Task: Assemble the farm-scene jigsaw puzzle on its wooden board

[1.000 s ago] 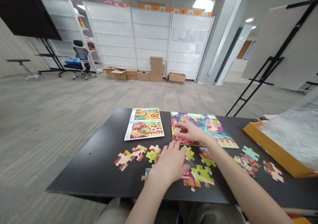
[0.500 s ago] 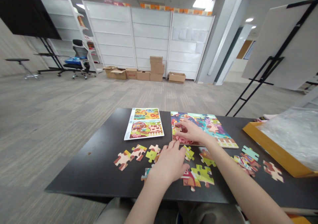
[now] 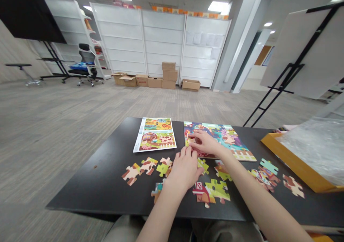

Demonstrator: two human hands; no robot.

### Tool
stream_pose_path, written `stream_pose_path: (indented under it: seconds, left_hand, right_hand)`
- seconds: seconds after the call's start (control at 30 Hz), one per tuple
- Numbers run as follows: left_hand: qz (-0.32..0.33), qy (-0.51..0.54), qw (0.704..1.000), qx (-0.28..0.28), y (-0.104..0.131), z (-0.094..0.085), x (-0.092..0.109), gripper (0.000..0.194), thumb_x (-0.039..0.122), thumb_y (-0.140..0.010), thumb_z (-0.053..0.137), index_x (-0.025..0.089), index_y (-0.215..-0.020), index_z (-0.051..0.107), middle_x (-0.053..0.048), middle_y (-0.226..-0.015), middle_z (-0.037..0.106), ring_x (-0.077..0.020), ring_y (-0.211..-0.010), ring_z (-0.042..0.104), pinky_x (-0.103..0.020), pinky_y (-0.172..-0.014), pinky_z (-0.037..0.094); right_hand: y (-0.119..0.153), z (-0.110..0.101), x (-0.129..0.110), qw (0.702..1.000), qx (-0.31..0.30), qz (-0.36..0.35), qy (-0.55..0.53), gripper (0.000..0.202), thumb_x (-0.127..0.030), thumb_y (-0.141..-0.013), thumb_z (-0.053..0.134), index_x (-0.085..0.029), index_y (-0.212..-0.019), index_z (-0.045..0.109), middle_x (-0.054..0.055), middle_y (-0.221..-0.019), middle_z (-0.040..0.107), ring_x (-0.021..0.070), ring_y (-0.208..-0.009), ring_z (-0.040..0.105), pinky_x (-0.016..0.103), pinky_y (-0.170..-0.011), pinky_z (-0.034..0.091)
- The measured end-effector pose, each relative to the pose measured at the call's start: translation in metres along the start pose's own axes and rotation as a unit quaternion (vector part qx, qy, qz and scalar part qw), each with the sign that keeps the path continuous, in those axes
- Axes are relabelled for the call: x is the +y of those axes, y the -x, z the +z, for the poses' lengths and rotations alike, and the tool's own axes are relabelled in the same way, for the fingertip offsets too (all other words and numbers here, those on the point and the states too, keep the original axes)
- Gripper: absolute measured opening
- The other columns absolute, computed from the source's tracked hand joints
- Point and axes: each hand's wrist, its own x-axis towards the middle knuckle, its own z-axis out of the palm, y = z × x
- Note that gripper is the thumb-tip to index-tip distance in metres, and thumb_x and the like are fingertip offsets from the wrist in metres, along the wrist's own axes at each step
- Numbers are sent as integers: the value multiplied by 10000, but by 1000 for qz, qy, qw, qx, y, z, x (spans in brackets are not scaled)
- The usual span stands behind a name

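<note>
My right hand (image 3: 206, 144) reaches over the left part of a colourful jigsaw board (image 3: 245, 155), its thumb and fingers closed on a small puzzle piece (image 3: 191, 140) at the board's left side. The fingers hide much of that piece. My left hand (image 3: 185, 169) lies palm down with fingers stretched out, their tips by the board's lower left corner. Around it on the black table are loose pieces: brown-and-cream ones (image 3: 131, 174), a green one (image 3: 162, 169), a red barn piece (image 3: 200, 189) and joined-looking green pieces (image 3: 219, 190). What lies beneath the left palm is hidden.
A printed picture sheet (image 3: 155, 141) lies left of the board on the black table (image 3: 102, 184). More pieces, one of them teal (image 3: 269, 166), lie at the right, beside a yellow box (image 3: 301, 167) holding clear plastic wrap. An easel (image 3: 285, 79) stands behind.
My left hand has slid slightly forward toward the board's corner, showing more of the red barn piece. My right hand stays at the board's left side, its fingers slightly shifted.
</note>
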Motion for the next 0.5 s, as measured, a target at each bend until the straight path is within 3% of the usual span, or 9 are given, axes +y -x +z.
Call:
stream_pose_path:
  seconds: [0.17, 0.27, 0.4, 0.5]
  left_hand:
    - [-6, -3, 1000, -1, 1, 3, 1, 497, 460, -931, 574, 117, -1290, 568, -186, -1408, 551, -337, -1357, 453, -494, -1088, 430]
    - [-3, -4, 1000, 0, 1, 4, -1, 505, 469, -940, 559, 128, -1313, 562, -176, -1443, 536, -336, -1387, 426, -492, -1103, 418]
    - [-2, -9, 1000, -1, 1, 7, -3, 538, 481, -943, 548, 123, -1345, 546, -178, -1463, 524, -335, -1397, 417, -493, -1108, 411]
    - [-1, -10, 1000, -1, 0, 7, -4, 542, 478, -943, 544, 118, -1349, 545, -177, -1464, 521, -334, -1395, 417, -489, -1109, 410]
  right_hand:
    - [1, 1, 4, 999, 5, -30, -22, 275, -355, -951, 593, -221, -1162, 710, 120, -1146, 672, 272, -1115, 616, 472, -1018, 472]
    - [1, 2, 7, 999, -3, -39, -25, 262, -259, -946, 568, -209, -1165, 703, 125, -1186, 676, 268, -1139, 612, 472, -1031, 467]
    - [-1, 3, 10, 999, -18, -21, -27, 376, -88, -915, 464, -176, -1219, 666, 131, -1167, 694, 246, -1102, 628, 443, -990, 488]
    - [-2, 3, 11, 999, -24, -15, -32, 408, -61, -902, 443, -176, -1231, 655, 125, -1159, 704, 237, -1088, 640, 437, -985, 488]
